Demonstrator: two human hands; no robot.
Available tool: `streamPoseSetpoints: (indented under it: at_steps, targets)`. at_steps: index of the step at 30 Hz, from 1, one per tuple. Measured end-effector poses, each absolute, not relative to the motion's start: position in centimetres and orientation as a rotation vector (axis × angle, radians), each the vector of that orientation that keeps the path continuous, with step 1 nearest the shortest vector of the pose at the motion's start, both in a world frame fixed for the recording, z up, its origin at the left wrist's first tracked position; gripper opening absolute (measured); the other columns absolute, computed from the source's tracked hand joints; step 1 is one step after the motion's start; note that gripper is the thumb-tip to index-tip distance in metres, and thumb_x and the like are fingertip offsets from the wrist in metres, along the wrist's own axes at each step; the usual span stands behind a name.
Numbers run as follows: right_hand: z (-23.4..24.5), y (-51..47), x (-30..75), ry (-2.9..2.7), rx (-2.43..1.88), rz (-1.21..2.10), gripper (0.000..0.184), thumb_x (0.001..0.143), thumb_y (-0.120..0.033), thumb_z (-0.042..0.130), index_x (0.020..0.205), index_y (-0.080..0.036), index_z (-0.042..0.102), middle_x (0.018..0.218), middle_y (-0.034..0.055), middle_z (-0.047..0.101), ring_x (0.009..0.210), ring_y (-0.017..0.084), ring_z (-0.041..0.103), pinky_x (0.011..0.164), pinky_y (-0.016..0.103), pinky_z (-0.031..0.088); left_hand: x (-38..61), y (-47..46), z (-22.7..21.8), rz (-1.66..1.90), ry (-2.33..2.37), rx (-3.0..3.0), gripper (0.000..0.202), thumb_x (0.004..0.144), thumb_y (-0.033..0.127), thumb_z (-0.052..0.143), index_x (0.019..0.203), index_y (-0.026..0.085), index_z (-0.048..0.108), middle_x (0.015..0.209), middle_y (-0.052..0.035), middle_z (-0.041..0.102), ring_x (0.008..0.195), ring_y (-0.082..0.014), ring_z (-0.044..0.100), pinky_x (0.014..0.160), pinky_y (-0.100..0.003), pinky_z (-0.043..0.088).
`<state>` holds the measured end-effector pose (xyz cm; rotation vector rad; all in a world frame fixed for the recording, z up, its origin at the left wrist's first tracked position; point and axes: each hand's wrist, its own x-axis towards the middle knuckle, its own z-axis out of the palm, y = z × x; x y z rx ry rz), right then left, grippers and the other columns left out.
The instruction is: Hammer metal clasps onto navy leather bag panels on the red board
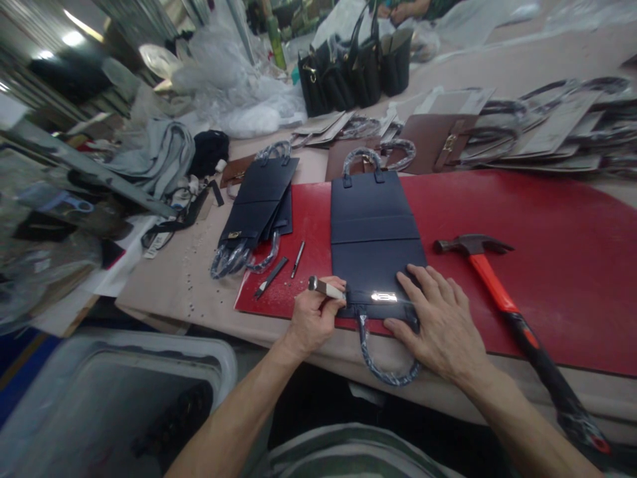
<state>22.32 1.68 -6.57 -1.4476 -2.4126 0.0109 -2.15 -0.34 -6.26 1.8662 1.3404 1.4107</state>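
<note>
A navy bag panel [373,226] lies flat on a red mat [537,279], with plastic-wrapped handles at both ends and a shiny metal clasp [384,297] near its lower edge. My left hand [313,315] is closed around a metal punch-like tool [326,287], whose tip meets the panel's left edge, left of the clasp. Fingers spread, my right hand [440,318] presses on the panel's lower right corner. The near handle [391,378] hangs over the mat's edge between my hands. To the right lies a claw hammer [492,282] with a red and black grip.
More navy bag panels [263,192] overlap at the left. A thin rod [297,259] and a dark flat strip [271,277] lie beside them. Brown panels [428,136] and black bags [353,73] stand farther back. A plastic bin [223,358] sits lower left. Another person's hands [403,10] show at the top.
</note>
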Motion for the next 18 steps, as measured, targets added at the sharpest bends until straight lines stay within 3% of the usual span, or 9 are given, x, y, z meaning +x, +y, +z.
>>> streamPoseSetpoints:
  at_steps: [6,9,12,16,18]
  targets:
    - [-7.0,2.0,22.7,-2.36,-1.381,0.106,0.064,0.09,-0.058,0.052,0.138,-0.016,0.052,0.149,0.0178,0.047,0.139,0.041,0.039,0.111,0.063,0.034,-1.7,-0.1,-5.7,1.373,1.364,1.942,0.015,0.085,0.008,0.06,0.095,0.017,0.067,0.1,-0.0091,0.073,0.098,-0.0205,0.071,0.091,-0.033,0.058]
    - [-6.4,2.4,24.0,-2.263,-1.278,0.193,0.058,0.092,-0.058,0.05,0.131,-0.016,0.058,0.141,0.0185,0.054,0.131,0.038,0.049,0.105,0.057,0.043,-1.7,0.0,-5.6,1.351,1.35,1.969,0.015,0.084,0.008,0.06,0.094,0.017,0.066,0.099,-0.0076,0.072,0.096,-0.0196,0.071,0.089,-0.032,0.058]
    - [-4.9,2.7,26.3,-2.132,-1.424,0.047,0.051,0.094,-0.054,0.048,0.122,-0.014,0.063,0.13,0.021,0.06,0.118,0.037,0.057,0.096,0.051,0.049,-1.7,0.0,-5.7,1.327,1.343,1.987,0.016,0.085,0.008,0.059,0.097,0.018,0.065,0.098,-0.0071,0.071,0.096,-0.0199,0.07,0.089,-0.033,0.058]
    - [-3.4,2.7,29.9,-2.158,-1.917,-0.179,0.047,0.097,-0.047,0.043,0.113,-0.008,0.064,0.109,0.0258,0.065,0.092,0.037,0.062,0.073,0.047,0.049,-1.7,0.0,-5.9,1.292,1.337,1.987,0.017,0.084,0.008,0.059,0.097,0.019,0.064,0.096,-0.0071,0.07,0.094,-0.0212,0.069,0.087,-0.034,0.057]
    - [-3.2,2.9,31.2,-2.14,-2.047,-0.08,0.037,0.095,-0.043,0.043,0.097,-0.014,0.065,0.087,0.0211,0.065,0.07,0.032,0.061,0.057,0.043,0.043,-1.6,0.0,-5.8,1.289,1.337,1.97,0.017,0.084,0.009,0.059,0.096,0.019,0.064,0.094,-0.0067,0.069,0.093,-0.0216,0.069,0.086,-0.035,0.057]
